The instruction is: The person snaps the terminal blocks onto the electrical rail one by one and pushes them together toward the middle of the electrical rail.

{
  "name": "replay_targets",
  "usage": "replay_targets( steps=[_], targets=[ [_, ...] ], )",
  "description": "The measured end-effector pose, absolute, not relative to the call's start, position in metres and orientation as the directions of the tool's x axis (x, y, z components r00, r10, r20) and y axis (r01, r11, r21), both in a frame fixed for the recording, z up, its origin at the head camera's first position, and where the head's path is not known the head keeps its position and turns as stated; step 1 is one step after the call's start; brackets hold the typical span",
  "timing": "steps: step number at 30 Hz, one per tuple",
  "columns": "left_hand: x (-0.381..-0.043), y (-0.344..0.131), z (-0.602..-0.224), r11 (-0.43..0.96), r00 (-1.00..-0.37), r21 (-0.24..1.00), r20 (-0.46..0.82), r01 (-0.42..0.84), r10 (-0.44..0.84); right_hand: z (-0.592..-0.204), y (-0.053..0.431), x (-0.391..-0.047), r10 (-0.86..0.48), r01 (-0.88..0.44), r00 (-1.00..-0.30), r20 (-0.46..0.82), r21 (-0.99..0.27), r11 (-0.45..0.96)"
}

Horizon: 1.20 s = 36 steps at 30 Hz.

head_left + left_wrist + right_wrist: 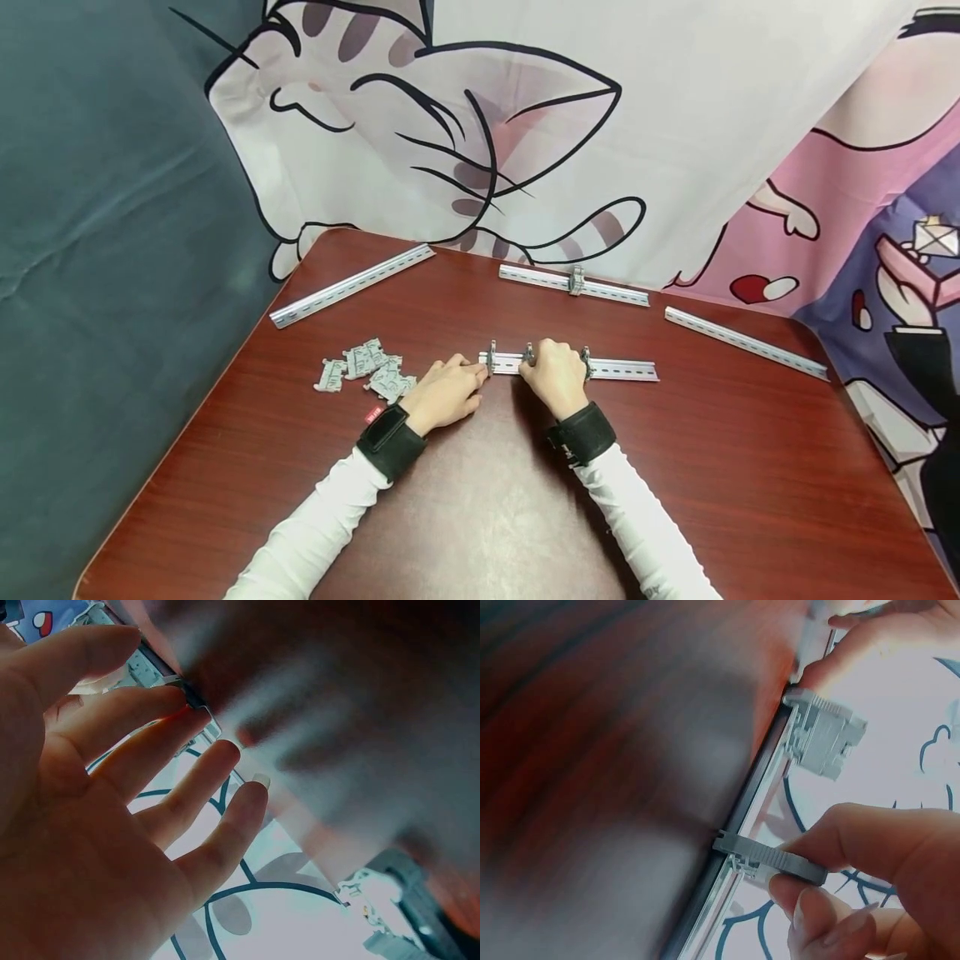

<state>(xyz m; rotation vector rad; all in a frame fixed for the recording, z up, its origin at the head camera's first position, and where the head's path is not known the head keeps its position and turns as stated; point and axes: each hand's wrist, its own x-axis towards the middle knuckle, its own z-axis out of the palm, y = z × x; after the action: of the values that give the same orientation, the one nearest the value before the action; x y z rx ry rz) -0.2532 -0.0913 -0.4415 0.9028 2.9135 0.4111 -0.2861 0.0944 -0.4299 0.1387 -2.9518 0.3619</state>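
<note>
Rail (622,369) of slotted silver metal lies across a reddish-brown table (750,467) as a person works with bare hands. The right hand (557,375) pinches the middle clip (776,860), a slim grey piece upright on the rail, between thumb and fingers. The left hand (442,393), fingers loosely extended and gripping nothing, lies at the rail's left end, beside the leftmost clip (826,739); whether it presses there cannot be told. The rightmost clip (587,362) stands just past the rail's midpoint. Loose grey clips (365,360) lie left of the rail. Beyond the rail sit a second rail (525,275) bearing a grey block (577,281), a far-left strip (352,286) and a far-right strip (742,340).
</note>
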Motion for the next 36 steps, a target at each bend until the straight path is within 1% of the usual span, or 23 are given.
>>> replay_targets(
  steps=[6, 12, 23, 36],
  targets=[
    [-0.253, -0.092, -0.442, 0.79, -0.825, 0.282, 0.007, 0.544, 0.565, -0.431, 0.106, -0.286, -0.048, -0.092, -0.98, 0.191, -0.23, 0.969],
    [-0.252, -0.092, -0.441, 0.782, -0.824, 0.307, 0.016, 0.543, 0.566, -0.43, 0.118, -0.285, -0.022, -0.066, -0.984, 0.178, -0.251, 0.966],
    [-0.253, -0.092, -0.442, 0.785, -0.825, 0.302, 0.006, 0.54, 0.565, -0.43, 0.135, -0.285, 0.017, -0.042, -0.979, 0.203, -0.28, 0.959],
    [-0.255, -0.092, -0.443, 0.78, -0.823, 0.311, 0.011, 0.543, 0.568, -0.427, 0.151, -0.284, 0.086, 0.031, -0.982, 0.167, -0.309, 0.951]
  ],
)
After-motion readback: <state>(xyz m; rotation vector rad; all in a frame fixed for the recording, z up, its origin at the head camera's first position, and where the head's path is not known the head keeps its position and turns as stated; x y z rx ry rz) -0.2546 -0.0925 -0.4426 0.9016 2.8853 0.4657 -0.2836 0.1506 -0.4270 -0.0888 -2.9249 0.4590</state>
